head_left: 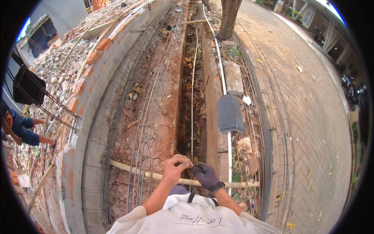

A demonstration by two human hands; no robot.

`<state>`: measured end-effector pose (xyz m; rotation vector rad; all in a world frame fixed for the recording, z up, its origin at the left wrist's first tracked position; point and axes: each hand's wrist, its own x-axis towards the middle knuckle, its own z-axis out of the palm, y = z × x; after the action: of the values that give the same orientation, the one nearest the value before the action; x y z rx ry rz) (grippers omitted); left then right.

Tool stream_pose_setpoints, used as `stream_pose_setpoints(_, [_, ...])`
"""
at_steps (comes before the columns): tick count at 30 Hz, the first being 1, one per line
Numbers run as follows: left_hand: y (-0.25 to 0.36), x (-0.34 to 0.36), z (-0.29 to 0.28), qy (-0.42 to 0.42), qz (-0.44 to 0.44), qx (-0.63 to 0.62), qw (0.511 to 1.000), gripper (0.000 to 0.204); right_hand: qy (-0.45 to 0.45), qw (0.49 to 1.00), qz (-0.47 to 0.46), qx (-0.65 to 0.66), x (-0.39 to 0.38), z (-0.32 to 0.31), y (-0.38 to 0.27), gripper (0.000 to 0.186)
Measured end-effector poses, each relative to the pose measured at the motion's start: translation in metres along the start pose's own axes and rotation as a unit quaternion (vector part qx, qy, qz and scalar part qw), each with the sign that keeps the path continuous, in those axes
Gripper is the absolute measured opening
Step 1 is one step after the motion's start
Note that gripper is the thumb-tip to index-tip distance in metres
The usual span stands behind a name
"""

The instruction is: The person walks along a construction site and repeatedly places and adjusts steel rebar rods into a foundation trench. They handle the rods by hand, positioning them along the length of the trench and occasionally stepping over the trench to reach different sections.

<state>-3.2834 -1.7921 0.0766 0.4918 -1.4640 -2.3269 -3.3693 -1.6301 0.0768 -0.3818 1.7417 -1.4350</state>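
My bare left hand (175, 167) is closed in a pinch on a thin dark piece (194, 163), perhaps wire; its exact shape is unclear. My right hand (204, 175), in a dark grey glove, has curled fingers on the same piece, close beside the left. Both hands are over a narrow trench (191, 97) with dry leaves and a pale pipe (195, 66) along it. Just below them a bamboo pole (152, 175) crosses the trench. Left of them lie long steel rebar cages (142, 128) on red, cracked soil.
A brick-and-concrete wall (93, 78) with rubble (58, 66) is left; a person's legs (27, 130) stand there. A white pipe (222, 78), grey slab (230, 113) and rod bundle (263, 148) run along the right, beside a tree (227, 21) and paved path (307, 117).
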Motion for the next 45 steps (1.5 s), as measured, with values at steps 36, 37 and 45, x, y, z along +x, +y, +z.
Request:
stream_pose_setpoints(36, [0.042, -0.18, 0.093, 0.075, 0.04, 0.403, 0.911, 0.02, -0.167, 0.977, -0.016, 0.134, -0.201, -0.059, 0.085, 0.027])
stream_pose_setpoints(37, [0.052, -0.183, 0.097, 0.076, 0.009, 0.382, 0.921, 0.021, -0.177, 0.971, -0.031, 0.156, -0.204, -0.063, 0.078, 0.028])
stream_pose_setpoints(45, [0.074, -0.234, 0.135, -0.047, 0.273, 0.329, 0.903, 0.011, -0.146, 0.958, -0.175, 0.174, -0.238, -0.075, 0.071, 0.021])
